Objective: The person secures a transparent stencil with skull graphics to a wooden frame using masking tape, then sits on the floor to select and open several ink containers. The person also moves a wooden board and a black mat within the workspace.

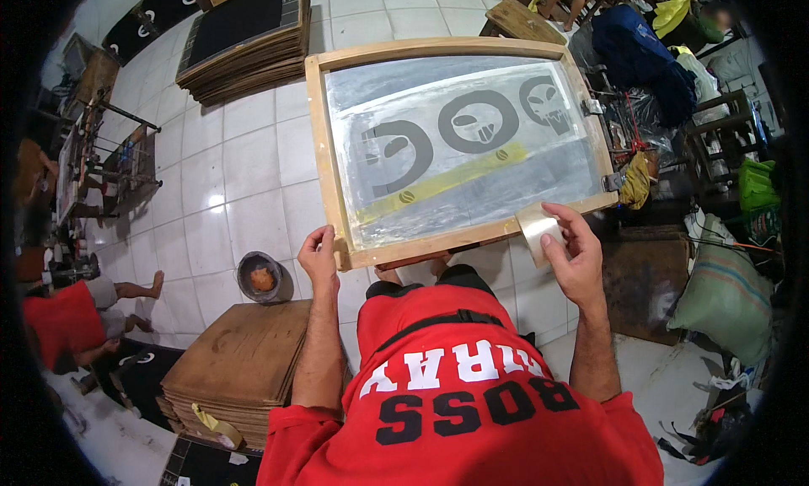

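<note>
The single view looks steeply down from the wearer's own head, tipped forward past the chest — so the red shirt point(497, 444) looms largest along the lower edge, with both forearms point(316, 359) reaching up from it. It faces ahead and stands upright, unmirrored. The wooden-framed screen point(328, 153) sits near, above the middle, its flat side turned up toward the lens. Tiled floor point(253, 161) spreads farther below and beyond — a wide fisheye sweep that bends straight edges inside a dark, curved border.
</note>
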`<move>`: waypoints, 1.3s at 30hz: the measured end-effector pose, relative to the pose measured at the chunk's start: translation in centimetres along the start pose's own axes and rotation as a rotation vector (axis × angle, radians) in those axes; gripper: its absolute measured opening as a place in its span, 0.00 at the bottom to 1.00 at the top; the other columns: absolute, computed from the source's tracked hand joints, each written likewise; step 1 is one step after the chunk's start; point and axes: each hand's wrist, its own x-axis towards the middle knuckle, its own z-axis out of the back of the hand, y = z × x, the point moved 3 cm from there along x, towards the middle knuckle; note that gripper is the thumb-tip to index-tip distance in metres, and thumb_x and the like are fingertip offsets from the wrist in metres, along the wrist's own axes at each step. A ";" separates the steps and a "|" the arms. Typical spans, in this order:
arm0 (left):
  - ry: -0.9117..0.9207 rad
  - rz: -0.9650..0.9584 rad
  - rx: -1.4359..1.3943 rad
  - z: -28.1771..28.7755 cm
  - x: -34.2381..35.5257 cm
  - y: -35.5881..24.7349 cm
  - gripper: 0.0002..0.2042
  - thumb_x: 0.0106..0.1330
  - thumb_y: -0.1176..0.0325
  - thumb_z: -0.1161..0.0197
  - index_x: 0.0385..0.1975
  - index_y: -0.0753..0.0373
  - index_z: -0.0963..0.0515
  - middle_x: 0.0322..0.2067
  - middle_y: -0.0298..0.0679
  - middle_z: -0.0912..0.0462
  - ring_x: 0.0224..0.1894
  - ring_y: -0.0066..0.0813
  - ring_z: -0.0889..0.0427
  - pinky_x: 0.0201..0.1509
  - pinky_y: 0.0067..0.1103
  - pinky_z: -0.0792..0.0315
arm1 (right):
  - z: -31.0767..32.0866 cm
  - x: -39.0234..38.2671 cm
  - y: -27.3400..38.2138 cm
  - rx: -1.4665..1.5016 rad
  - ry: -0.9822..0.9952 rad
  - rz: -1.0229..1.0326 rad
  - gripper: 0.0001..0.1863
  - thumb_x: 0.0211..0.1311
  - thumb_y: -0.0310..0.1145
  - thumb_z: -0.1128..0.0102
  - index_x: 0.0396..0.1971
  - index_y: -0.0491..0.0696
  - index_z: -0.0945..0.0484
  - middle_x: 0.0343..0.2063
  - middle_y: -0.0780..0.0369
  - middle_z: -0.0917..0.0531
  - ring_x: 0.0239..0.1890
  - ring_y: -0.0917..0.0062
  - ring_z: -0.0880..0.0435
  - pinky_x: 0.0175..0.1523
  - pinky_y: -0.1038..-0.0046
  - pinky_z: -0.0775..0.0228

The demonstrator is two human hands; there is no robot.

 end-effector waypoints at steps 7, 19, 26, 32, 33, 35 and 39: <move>0.075 0.272 -0.147 1.6 1.0 3.5 0.09 0.66 0.70 0.29 0.41 0.67 0.17 0.36 0.36 0.16 0.38 0.24 0.19 0.43 0.24 0.24 | 0.4 1.8 -0.6 -0.003 0.026 0.001 0.22 0.66 0.21 0.42 0.60 0.42 0.26 0.50 0.58 0.16 0.50 0.79 0.17 0.56 0.76 0.27; 0.533 0.126 -0.487 4.8 -6.3 -16.1 0.04 0.72 0.71 0.37 0.35 0.64 0.22 0.33 0.35 0.21 0.71 0.56 0.34 0.53 0.49 0.20 | -5.2 -0.7 -1.2 -0.068 -0.478 0.306 0.16 0.71 0.26 0.43 0.57 0.41 0.26 0.48 0.53 0.17 0.48 0.67 0.18 0.55 0.68 0.27; 1.074 -0.231 -0.851 -4.7 -13.7 -33.7 0.12 0.71 0.62 0.34 0.29 0.58 0.27 0.26 0.34 0.29 0.75 0.63 0.45 0.62 0.62 0.28 | -2.2 -2.2 7.2 0.059 -0.758 0.880 0.20 0.77 0.27 0.55 0.64 0.42 0.44 0.53 0.50 0.27 0.53 0.67 0.24 0.61 0.65 0.30; 1.493 -0.337 -0.944 -16.7 -16.8 -43.1 0.06 0.74 0.71 0.39 0.32 0.63 0.23 0.29 0.38 0.26 0.72 0.57 0.38 0.68 0.64 0.36 | 8.4 0.0 15.2 -0.308 -1.439 1.194 0.21 0.77 0.29 0.52 0.63 0.41 0.42 0.55 0.48 0.31 0.53 0.63 0.24 0.61 0.62 0.29; 1.556 -0.370 -0.949 -18.6 -16.5 -44.5 0.05 0.74 0.73 0.41 0.35 0.63 0.21 0.30 0.39 0.24 0.71 0.54 0.33 0.68 0.63 0.36 | 10.5 0.3 16.3 -0.242 -1.511 1.196 0.21 0.77 0.31 0.50 0.63 0.40 0.40 0.55 0.48 0.29 0.54 0.62 0.24 0.61 0.61 0.29; 1.571 -0.568 -0.852 -21.4 -16.4 -45.2 0.04 0.73 0.71 0.38 0.37 0.63 0.21 0.31 0.37 0.23 0.64 0.47 0.25 0.68 0.56 0.33 | 15.0 0.6 18.4 -0.242 -1.596 1.156 0.21 0.76 0.31 0.50 0.63 0.39 0.40 0.56 0.49 0.30 0.55 0.65 0.24 0.61 0.64 0.30; 1.402 -0.749 -0.577 -27.2 -16.6 -43.5 0.04 0.67 0.73 0.32 0.32 0.63 0.19 0.31 0.36 0.18 0.56 0.38 0.20 0.66 0.41 0.32 | 22.6 1.2 21.3 -0.182 -1.596 1.298 0.20 0.76 0.31 0.50 0.62 0.40 0.37 0.54 0.52 0.26 0.54 0.67 0.24 0.61 0.66 0.30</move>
